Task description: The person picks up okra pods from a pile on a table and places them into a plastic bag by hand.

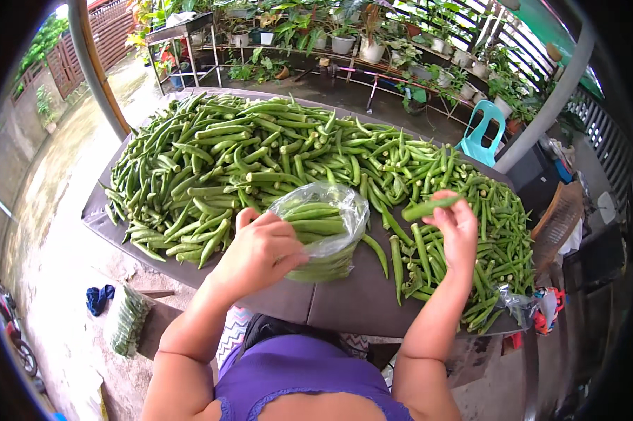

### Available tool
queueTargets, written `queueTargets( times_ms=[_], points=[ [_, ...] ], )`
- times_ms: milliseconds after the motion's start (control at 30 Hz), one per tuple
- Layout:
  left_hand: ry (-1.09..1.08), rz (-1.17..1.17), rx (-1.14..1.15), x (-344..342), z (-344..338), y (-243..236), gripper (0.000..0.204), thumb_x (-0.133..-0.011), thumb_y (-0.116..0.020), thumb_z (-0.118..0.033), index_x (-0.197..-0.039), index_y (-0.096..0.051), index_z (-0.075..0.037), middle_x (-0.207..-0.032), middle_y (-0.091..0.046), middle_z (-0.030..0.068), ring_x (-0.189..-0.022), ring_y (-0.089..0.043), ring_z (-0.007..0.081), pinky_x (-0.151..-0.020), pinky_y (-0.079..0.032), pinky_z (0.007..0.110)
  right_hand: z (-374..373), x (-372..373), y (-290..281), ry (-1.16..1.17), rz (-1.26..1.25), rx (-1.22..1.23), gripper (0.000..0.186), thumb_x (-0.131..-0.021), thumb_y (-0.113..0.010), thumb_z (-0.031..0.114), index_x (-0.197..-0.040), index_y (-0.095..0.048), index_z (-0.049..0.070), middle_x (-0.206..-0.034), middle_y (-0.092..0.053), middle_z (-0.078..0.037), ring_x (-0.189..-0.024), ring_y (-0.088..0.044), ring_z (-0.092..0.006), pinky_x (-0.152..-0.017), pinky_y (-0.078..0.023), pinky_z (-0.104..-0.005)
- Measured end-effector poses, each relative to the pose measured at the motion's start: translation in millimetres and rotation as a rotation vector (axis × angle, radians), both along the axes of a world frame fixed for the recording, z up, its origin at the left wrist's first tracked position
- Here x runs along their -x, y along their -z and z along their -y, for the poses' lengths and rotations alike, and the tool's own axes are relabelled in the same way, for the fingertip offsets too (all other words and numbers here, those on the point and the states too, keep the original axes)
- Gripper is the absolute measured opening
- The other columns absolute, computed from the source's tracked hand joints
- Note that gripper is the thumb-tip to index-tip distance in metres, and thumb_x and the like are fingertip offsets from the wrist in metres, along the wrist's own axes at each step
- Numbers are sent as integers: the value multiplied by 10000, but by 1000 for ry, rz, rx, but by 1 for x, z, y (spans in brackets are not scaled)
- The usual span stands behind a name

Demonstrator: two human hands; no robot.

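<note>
A clear plastic bag (pixel 344 242) partly filled with okra pods stands at the near edge of the table, its mouth facing up. My left hand (pixel 271 242) is closed on the bag's left rim; its fingertips are partly hidden by the plastic. To the right, my right hand (pixel 451 221) is raised above the table and pinches a single green okra pod (pixel 429 206) between thumb and fingers. A big heap of okra (pixel 211 154) spreads behind the bag, and a second pile of smaller pods (pixel 495 231) lies beside my right hand.
The brown padded table (pixel 344 309) holds the okra. Loose plastic bags (pixel 516 305) lie at its right corner. A filled bag of okra (pixel 128 319) rests lower left. Beyond the table stand a teal plastic chair (pixel 482 133), a grey post (pixel 548 105) and shelves of potted plants (pixel 343 43).
</note>
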State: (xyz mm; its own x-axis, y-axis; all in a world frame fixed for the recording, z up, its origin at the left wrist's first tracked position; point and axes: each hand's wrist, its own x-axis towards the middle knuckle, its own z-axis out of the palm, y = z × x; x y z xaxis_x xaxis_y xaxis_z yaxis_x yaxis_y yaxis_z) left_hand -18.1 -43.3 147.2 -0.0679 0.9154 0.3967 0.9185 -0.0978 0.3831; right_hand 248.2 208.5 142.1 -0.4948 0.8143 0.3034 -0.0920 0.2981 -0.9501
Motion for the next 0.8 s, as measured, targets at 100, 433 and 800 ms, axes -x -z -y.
queueTargets(
  times_ms=[100,433,800],
  points=[
    [71,56,-91,6,-11,-12,92,-794,-794,-164,-859,-779,-100,-804,-715,30,-742,-643,232,-868,-428,394,28,47,-35,-341,-120,-45,308,-960,-573,-51,-1263,-603,-5,-1160,-664,-95,-1061,-661,-163,-890,-579,-311],
    [73,105,-113,6,-9,-17,42,-780,-791,-144,-820,-791,-130,-722,-715,79,-633,-673,280,-607,-520,391,63,150,-70,-920,617,-307,339,-850,-579,-141,-1173,-608,-41,-1015,-706,-85,-977,-667,-131,-865,-539,-300],
    [-27,-2,-203,-1,3,-24,69,-757,-809,-160,-822,-791,-146,-710,-708,50,-609,-655,248,-624,-504,358,66,168,-58,-1050,984,-555,253,-761,-746,50,-1010,-727,9,-887,-752,-112,-806,-705,-186,-724,-542,-350]
  ],
)
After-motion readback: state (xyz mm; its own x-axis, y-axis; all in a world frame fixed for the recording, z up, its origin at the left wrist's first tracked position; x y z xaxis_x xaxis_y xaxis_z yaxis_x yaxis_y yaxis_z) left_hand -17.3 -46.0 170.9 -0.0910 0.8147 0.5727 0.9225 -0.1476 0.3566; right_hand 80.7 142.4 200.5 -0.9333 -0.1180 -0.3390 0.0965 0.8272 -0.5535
